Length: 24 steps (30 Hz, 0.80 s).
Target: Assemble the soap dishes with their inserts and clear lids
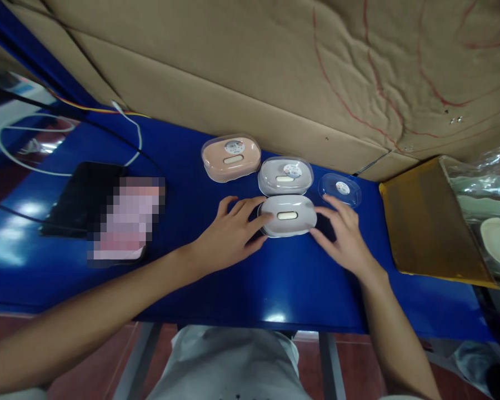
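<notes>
A grey oval box (289, 225) with a cream oblong inset in its top lies on the blue table. My left hand (237, 233) grips its left end, thumb near the front edge and a finger over the rim. At the right end, thumb and fingers of my right hand (345, 233) close on the edge. Just behind it sits another grey oval box (270, 178) under a clear cover with a round label. A clear lid (325, 186) with a similar label lies behind my right fingers. Farther left is a peach oval box (216, 161), also under a clear cover.
A cardboard carton (425, 222) holding plastic-wrapped pale pieces stands at the right. On the left lie a phone (125, 222) with a blurred screen, a black flat object (81, 194) and a white cable (139, 133). Cardboard sheeting (233, 72) rises along the back of the blue table (241, 294).
</notes>
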Motion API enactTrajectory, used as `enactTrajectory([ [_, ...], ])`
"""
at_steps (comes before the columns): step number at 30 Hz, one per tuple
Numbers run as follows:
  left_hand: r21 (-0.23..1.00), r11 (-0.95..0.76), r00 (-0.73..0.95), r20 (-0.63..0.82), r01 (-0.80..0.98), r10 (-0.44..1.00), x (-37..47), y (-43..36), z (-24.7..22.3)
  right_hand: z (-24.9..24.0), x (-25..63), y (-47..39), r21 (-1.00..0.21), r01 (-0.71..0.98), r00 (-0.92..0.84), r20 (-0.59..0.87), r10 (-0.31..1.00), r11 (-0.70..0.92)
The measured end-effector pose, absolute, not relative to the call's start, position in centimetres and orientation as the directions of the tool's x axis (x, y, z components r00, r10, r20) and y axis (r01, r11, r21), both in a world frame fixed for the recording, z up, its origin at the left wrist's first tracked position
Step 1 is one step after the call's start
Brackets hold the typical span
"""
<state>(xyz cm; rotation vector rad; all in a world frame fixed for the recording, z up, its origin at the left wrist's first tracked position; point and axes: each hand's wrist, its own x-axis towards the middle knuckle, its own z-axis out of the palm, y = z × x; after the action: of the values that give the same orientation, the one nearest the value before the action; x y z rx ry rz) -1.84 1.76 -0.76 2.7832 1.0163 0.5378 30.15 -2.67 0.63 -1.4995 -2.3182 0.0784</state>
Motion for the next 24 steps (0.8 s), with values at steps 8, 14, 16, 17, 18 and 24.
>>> enactTrajectory([
  [8, 0.301, -0.773, 0.722, 0.283, 0.559, 0.632, -1.8, 1.2, -0.7, -0.9, 36.0, -0.7, -0.216, 0.967, -0.086, 0.210, 0.974, 0.132],
  [14, 0.284, -0.789, 0.739, 0.283, 0.545, 0.612, -1.6, 1.2, -0.6, -0.4, 34.7, -1.6, -0.204, 0.964, -0.123, 0.225, 0.967, 0.170],
  [16, 0.271, -0.797, 0.746, 0.285, 0.540, 0.602, -1.6, 1.1, -0.6, -0.8, 34.5, -1.6, -0.205, 0.961, -0.143, 0.202, 0.969, 0.185],
  [17, 0.269, -0.800, 0.750, 0.283, 0.536, 0.598, -1.6, 1.1, -0.6, -0.9, 34.6, -1.5, -0.218, 0.958, -0.149, 0.190, 0.970, 0.189],
  [18, 0.269, -0.802, 0.753, 0.281, 0.533, 0.595, -1.6, 1.1, -0.6, -1.1, 34.6, -1.4, -0.238, 0.952, -0.150, 0.184, 0.971, 0.192],
  [24, 0.290, -0.797, 0.750, 0.280, 0.529, 0.599, -1.5, 1.0, -0.7, 0.0, 33.4, -1.5, -0.332, 0.909, -0.173, 0.247, 0.953, 0.251],
])
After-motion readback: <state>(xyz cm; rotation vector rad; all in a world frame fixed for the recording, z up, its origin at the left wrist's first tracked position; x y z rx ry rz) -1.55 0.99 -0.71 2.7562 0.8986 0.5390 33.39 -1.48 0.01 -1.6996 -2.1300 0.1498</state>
